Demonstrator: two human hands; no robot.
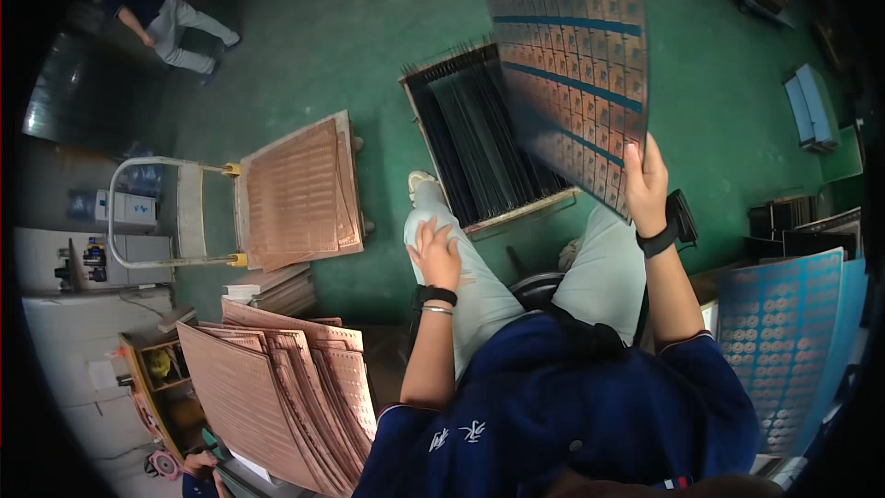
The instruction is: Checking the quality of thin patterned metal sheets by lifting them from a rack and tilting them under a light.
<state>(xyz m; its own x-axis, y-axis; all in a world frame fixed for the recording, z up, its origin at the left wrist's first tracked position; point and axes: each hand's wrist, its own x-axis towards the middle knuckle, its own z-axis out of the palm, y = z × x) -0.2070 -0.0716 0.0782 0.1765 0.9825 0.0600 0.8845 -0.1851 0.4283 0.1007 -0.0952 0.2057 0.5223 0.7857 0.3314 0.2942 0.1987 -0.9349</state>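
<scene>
My right hand (647, 186) grips the lower right edge of a large circuit board panel (572, 55), with the thumb on its face. Rows of copper-coloured rectangles and blue bands cover this panel, which is tilted up in front of me. Part of a slotted black rack (461, 143) is hidden behind it; thin dark sheets appear to stand in the rack on the floor. On my left thigh, near the knee, my left hand (437, 254) lies with its fingers spread and nothing in it.
Copper-coloured panels (249, 378) lean together at lower left. A flat trolley (191, 212) carries more copper-coloured sheets. Blue panels with round copper marks (784, 341) stand at right. A person (161, 18) is at upper left; another person's hand (200, 463) shows at the lower left edge.
</scene>
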